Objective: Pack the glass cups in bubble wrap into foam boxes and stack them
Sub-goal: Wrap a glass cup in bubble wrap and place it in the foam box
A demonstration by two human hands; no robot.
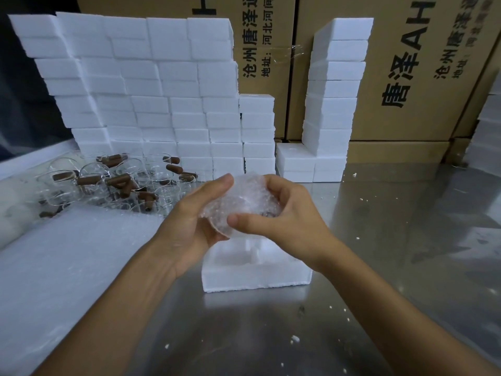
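Head view: open foam box [256, 276] at table [406, 267] centre. Above it, left hand [189, 229] and right hand [287, 223], fingers clamped on bubble-wrapped cup [241, 204]. Unwrapped glass cups [108, 183] left edge. Stacked foam boxes [151, 90] along far edge.

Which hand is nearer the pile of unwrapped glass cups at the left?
Left. The left hand grips the bubble-wrapped bundle just right of the glass cups; the right hand holds the bundle's far side, farther away.
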